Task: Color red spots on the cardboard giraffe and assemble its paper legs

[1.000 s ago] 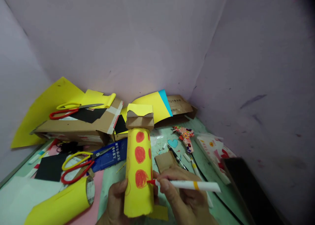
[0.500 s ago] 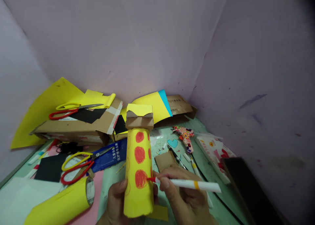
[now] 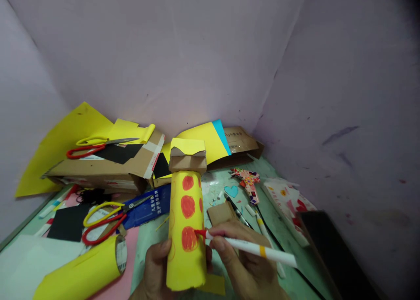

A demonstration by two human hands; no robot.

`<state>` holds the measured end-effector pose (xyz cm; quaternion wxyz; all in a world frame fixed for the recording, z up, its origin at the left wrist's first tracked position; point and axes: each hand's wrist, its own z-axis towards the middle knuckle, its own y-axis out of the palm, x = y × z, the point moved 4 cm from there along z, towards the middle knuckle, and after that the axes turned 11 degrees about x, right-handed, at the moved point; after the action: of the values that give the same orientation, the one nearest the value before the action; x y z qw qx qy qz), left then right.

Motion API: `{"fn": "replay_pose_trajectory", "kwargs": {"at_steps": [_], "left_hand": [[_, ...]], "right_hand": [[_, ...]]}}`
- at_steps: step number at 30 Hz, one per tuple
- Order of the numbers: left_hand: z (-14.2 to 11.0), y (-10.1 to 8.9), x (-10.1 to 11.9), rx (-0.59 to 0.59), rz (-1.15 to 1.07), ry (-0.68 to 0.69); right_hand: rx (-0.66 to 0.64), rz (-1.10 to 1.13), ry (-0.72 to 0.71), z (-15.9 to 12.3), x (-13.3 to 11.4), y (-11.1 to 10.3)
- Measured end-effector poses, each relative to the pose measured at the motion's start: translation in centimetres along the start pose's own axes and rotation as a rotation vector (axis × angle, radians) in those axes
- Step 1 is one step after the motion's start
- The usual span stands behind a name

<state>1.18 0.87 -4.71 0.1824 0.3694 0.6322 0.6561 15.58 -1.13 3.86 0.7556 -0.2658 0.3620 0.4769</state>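
A yellow paper-covered tube stands tilted in front of me, with red coloured-in circles down its front and a small cardboard piece at its top end. My left hand is closed around its lower part, the thumb on the left side and fingertips showing on the right. In my right hand is a white marker with a red tip and a yellow-orange band. Its tip touches the right side of the lowest red circle. Fainter circle outlines run along the tube's left side.
To the left lie a second yellow tube, scissors and a blue packet. Behind are a cardboard box with another pair of scissors and yellow paper. A patterned glue gun and a dark box-like object lie right.
The marker tip has shifted slightly upward along the right side of the lowest circle. The whole view has moved a little; both hands keep their hold.
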Motion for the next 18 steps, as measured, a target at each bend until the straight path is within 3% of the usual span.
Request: {"fn": "replay_pose_trajectory", "kwargs": {"at_steps": [6,13,18], "left_hand": [[0.2,0.5,0.0,-0.008,0.022,0.032],[0.7,3.0,-0.1,-0.076,0.005,0.042],[0.7,2.9,-0.3,-0.067,-0.035,0.043]], "right_hand": [[0.001,-0.003,0.01,0.1,-0.3,-0.2],[-0.045,0.012,0.061,-0.1,0.0,-0.2],[-0.016,0.035,0.067,-0.8,0.4,0.1]]}}
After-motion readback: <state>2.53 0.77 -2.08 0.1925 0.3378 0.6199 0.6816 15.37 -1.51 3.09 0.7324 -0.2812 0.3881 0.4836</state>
